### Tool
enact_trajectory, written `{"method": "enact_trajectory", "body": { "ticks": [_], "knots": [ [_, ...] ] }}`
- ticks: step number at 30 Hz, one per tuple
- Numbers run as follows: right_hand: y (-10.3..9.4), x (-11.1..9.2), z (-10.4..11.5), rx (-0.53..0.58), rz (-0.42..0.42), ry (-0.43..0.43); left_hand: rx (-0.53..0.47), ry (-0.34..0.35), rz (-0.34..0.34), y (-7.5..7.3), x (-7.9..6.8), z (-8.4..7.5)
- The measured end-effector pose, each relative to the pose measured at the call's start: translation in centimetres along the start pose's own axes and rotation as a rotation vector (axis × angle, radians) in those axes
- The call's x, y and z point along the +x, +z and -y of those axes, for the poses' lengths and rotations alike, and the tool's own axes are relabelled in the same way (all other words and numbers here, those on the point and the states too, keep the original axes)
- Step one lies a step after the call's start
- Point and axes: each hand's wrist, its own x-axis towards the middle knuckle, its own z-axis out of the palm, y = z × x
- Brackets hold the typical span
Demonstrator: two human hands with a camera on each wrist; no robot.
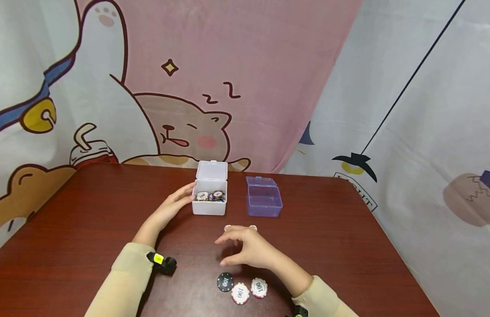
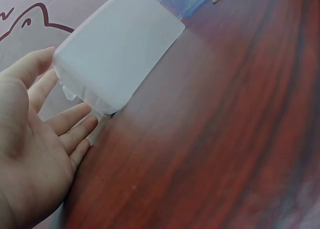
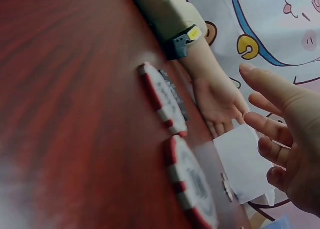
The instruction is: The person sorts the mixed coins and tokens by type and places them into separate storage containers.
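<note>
My left hand (image 1: pixel 174 207) rests against the left side of a white lidded box (image 1: pixel 209 208), its fingers fairly straight in the left wrist view. Poker chips (image 1: pixel 217 196) lie inside the box, whose lid stands open. Over the table, my right hand (image 1: pixel 250 248) hovers with thumb and fingers apart, holding nothing. On its near side lie a black poker chip (image 1: pixel 225 282), a red-edged white chip (image 1: pixel 240 293) and another white chip (image 1: pixel 259 288), both white ones marked 100. Partly hidden behind the right hand are two small pale chips (image 1: pixel 253 227).
A see-through purple box (image 1: pixel 264 207) with its lid open stands right of the white box. Both are on a dark red wooden table (image 1: pixel 328 246). A printed cartoon curtain (image 1: pixel 276 79) hangs along the back.
</note>
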Motion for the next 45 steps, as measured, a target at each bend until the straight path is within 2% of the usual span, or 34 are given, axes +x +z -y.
{"method": "enact_trajectory", "body": {
  "ticks": [2,6,9,13,15,19,21,26,37,43,45],
  "knots": [
    [0.2,-0.3,-0.2,0.016,0.018,-0.002,-0.003,0.007,0.0,-0.1,0.1,0.2],
    [0.5,-0.9,-0.6,0.062,0.055,-0.061,0.0,0.019,-0.002,-0.1,0.1,0.4],
    [0.4,-1.2,0.1,0.069,0.078,-0.099,0.003,0.014,-0.005,-0.2,0.2,0.7],
    [0.6,-1.8,0.0,0.069,0.114,-0.095,0.004,0.009,-0.01,-0.4,0.7,1.8],
    [1.1,-2.1,-1.0,0.057,0.129,-0.082,0.004,0.011,-0.011,-0.4,0.8,2.0],
    [1.4,-2.5,-1.1,0.03,0.156,-0.053,0.0,0.011,0.001,-0.1,0.2,0.5],
    [1.4,-2.6,-1.1,0.011,0.165,-0.045,-0.001,0.006,0.003,-0.1,0.1,0.3],
    [1.6,-2.8,-1.0,-0.027,0.174,-0.053,-0.007,0.008,0.004,0.0,0.0,0.2],
    [2.0,-2.9,-0.6,-0.237,0.15,-0.089,0.003,0.0,0.002,0.0,0.0,0.1],
    [2.1,-2.9,-0.4,-0.223,0.137,-0.045,0.01,-0.001,-0.001,-0.1,0.0,0.1],
    [2.1,-2.9,-0.3,-0.215,0.131,-0.033,0.006,-0.002,-0.004,-0.2,0.3,0.8]
  ]
}}
